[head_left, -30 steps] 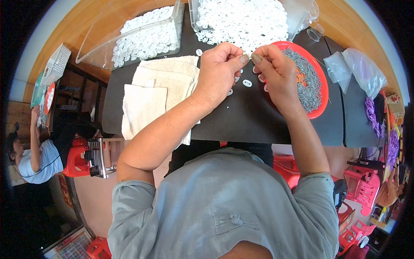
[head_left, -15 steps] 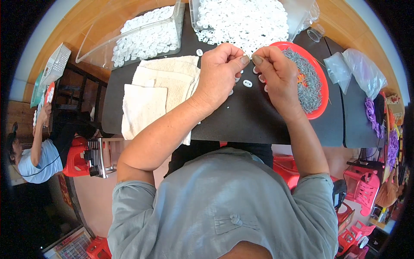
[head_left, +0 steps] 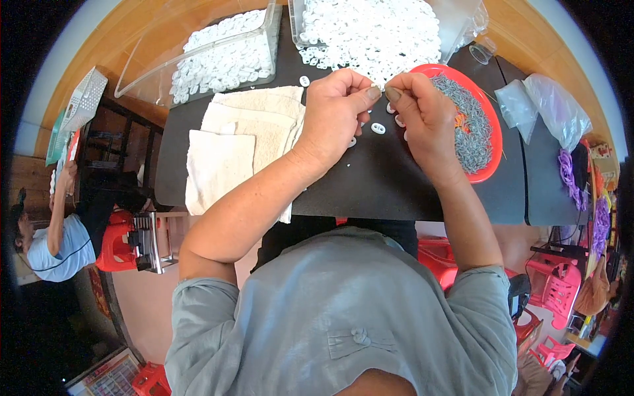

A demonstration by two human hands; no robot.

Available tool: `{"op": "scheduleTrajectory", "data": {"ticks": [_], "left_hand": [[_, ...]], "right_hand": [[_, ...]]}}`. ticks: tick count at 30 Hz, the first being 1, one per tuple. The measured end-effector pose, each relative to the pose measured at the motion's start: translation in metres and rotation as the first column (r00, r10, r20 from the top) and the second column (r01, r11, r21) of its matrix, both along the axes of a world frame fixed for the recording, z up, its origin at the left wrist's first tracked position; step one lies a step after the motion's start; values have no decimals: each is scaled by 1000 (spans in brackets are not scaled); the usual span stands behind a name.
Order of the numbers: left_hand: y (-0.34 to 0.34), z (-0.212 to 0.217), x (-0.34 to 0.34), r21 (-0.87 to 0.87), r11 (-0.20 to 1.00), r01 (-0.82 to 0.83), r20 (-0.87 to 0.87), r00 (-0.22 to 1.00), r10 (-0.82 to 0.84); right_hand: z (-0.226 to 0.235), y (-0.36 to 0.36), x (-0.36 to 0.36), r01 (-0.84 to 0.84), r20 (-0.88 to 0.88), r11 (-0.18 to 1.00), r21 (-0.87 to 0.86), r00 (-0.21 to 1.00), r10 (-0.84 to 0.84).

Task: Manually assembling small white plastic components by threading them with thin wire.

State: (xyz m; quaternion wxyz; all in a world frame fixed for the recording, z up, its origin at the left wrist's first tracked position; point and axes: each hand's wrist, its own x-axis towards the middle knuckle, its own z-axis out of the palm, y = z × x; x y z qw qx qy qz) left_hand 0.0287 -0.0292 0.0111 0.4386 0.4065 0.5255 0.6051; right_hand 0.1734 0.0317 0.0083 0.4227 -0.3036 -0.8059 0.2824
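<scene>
White rings: a small piece, too small to make out, appears pinched between the thumb tips where the left hand (head_left: 340,109) and right hand (head_left: 422,112) meet above the black table (head_left: 389,191); both hands are curled nearly closed, fingers folded in, thumbs pressed forward and almost touching each other; whether each hand grips its own piece cannot be told; just beneath the hands, a few loose white oval rings (head_left: 378,128) lie flat on the table, apart from one another; beside the left hand, on its outer side, a stack of folded cream cloths (head_left: 231,142) rests on the table, partly under the left forearm; beside the right hand, touching its knuckle side in the view, a red round tray (head_left: 492,142) holds a heap of small grey metal parts (head_left: 470,129); beyond the hands, a spread of white rings (head_left: 373,33) fills a clear container; farther to the left-hand side, a clear plastic tray (head_left: 221,56) holds more white rings; past the red tray, crumpled clear plastic bags (head_left: 548,112) lie on the table.
</scene>
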Motion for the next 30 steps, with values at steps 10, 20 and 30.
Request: {"op": "scheduleTrajectory", "data": {"ticks": [10, 20, 30], "left_hand": [[2, -2, 1, -5, 1000, 7, 69, 998, -6], [-1, -2, -1, -1, 1000, 2, 53, 999, -2], [1, 0, 5, -24, 1000, -3, 169, 986, 7]], "right_hand": [[0, 0, 0, 0, -12, 985, 175, 1000, 2], [-3, -1, -2, 4, -10, 985, 175, 1000, -2], [-7, 3, 4, 24, 1, 956, 292, 1000, -26]]}}
